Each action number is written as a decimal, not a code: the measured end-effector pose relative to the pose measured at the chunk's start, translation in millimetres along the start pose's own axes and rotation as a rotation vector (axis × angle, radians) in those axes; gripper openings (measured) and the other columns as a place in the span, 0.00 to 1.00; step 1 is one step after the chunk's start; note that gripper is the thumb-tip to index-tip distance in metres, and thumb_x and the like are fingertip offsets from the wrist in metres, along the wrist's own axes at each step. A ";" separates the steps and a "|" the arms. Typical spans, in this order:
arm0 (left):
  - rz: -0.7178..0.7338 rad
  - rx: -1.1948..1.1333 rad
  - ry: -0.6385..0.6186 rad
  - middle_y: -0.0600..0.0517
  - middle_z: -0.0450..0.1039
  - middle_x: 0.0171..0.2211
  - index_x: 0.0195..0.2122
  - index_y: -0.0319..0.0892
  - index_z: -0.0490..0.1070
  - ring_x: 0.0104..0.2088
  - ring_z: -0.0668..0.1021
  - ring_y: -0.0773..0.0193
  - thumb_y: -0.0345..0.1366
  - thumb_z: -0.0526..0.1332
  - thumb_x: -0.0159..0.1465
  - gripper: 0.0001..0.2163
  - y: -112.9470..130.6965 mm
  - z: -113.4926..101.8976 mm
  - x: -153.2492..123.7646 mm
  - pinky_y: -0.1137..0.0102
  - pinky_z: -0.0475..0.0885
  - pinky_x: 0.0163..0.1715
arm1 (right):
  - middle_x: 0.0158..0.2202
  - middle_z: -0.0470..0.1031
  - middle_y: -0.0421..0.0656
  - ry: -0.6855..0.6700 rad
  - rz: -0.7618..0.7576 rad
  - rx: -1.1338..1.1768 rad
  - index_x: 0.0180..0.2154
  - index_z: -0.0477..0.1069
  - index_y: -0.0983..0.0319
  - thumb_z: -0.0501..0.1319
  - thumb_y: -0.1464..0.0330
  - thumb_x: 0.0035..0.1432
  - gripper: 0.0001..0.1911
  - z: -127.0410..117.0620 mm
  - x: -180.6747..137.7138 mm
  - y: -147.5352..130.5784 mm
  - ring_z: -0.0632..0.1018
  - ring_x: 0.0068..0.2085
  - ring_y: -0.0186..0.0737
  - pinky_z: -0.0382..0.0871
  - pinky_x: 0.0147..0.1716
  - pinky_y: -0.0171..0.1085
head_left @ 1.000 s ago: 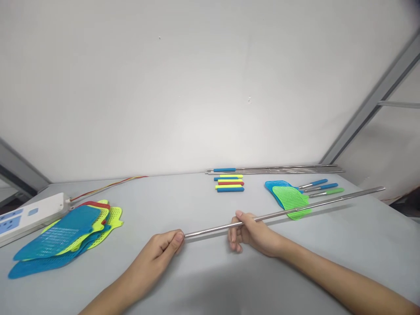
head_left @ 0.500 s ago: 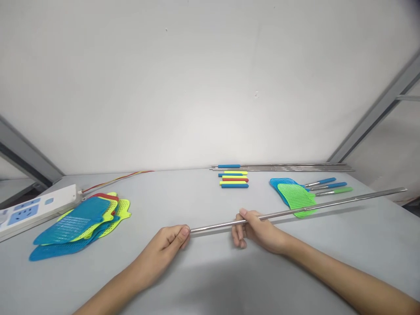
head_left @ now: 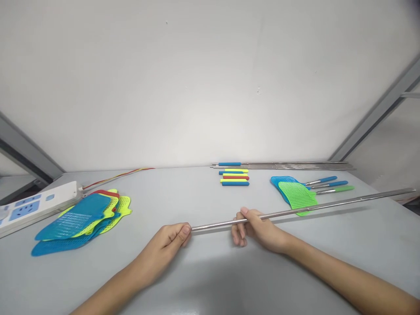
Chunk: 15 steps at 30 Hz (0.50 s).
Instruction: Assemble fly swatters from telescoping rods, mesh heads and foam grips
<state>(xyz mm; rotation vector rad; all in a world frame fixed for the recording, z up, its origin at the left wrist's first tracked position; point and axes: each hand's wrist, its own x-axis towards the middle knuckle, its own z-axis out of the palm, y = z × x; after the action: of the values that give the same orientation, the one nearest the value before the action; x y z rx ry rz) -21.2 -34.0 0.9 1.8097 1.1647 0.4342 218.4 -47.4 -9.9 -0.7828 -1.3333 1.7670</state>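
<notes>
A long thin metal rod stretches from the middle of the grey table out to the right, just above the surface. My left hand pinches its near end between thumb and fingers. My right hand is curled round the rod a little further along, thumb on top. To the left lies a pile of blue, yellow-green and red swatter heads.
A white power strip with a red-yellow cable sits at the far left. Coloured foam grips lie at the back centre, bare rods along the wall, and finished swatters at the right.
The rod's far end has slid a little further right and both hands shifted slightly right in view. The grips on the rod are unchanged.
</notes>
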 end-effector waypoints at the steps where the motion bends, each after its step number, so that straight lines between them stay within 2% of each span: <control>1: 0.003 -0.006 0.001 0.59 0.45 0.18 0.18 0.42 0.50 0.20 0.53 0.70 0.46 0.42 0.60 0.17 0.4 0.1 -0.1 0.75 0.51 0.20 | 0.20 0.69 0.45 0.002 0.002 -0.004 0.18 0.61 0.65 0.41 0.59 0.58 0.24 0.1 0.1 0.0 0.69 0.22 0.33 0.60 0.24 0.35; 15: 0.006 -0.024 -0.012 0.59 0.45 0.18 0.18 0.42 0.49 0.20 0.52 0.71 0.46 0.42 0.60 0.17 4.7 0.4 0.0 0.75 0.50 0.19 | 0.20 0.69 0.45 0.000 0.003 -0.029 0.17 0.60 0.65 0.42 0.59 0.58 0.25 1.8 0.2 -2.8 0.69 0.22 0.33 0.60 0.23 0.35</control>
<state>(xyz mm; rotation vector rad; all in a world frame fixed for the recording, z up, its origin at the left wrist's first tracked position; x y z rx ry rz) -18.5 -34.8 4.6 1.7929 1.1418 0.4380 217.4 -47.7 -6.8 -0.8011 -1.3614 1.7536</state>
